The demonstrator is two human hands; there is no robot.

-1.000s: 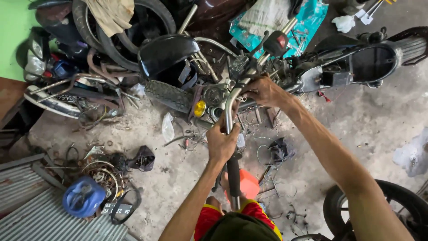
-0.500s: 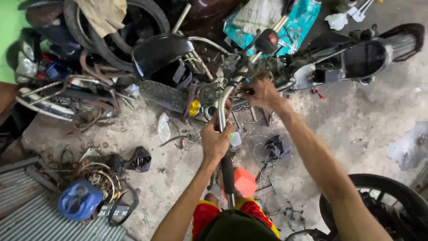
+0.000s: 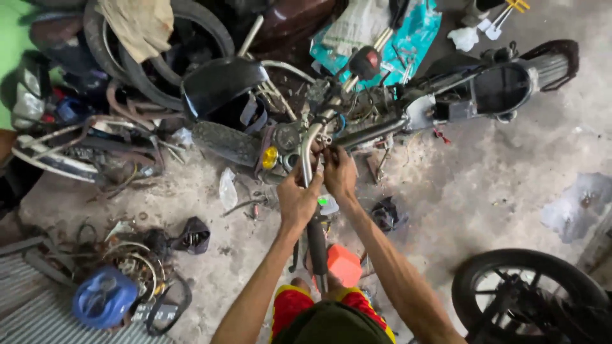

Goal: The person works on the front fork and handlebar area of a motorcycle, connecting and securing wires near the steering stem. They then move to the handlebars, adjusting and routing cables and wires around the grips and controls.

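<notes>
A stripped motorbike frame [image 3: 408, 114] lies on the concrete floor in front of me, its chrome handlebar [image 3: 308, 150] reaching toward me and ending in a black grip [image 3: 317, 245]. My left hand [image 3: 297, 199] is wrapped around that handlebar just above the black grip. Beside it, my right hand [image 3: 340, 172] pinches something small at the bar's upper bend, near the controls; what it pinches is too small to tell. A yellow lamp [image 3: 270, 157] sits left of the bar.
A black seat [image 3: 220, 83] and tyres [image 3: 166, 57] pile up at the back left. A blue cap-like part [image 3: 102, 298] and cables lie at the lower left. A wheel [image 3: 529, 293] stands lower right. An orange object [image 3: 344, 264] rests by my knees.
My right hand has drawn back from the frame's middle toward the handlebar and now sits close beside my left hand. The left hand keeps its hold on the bar.
</notes>
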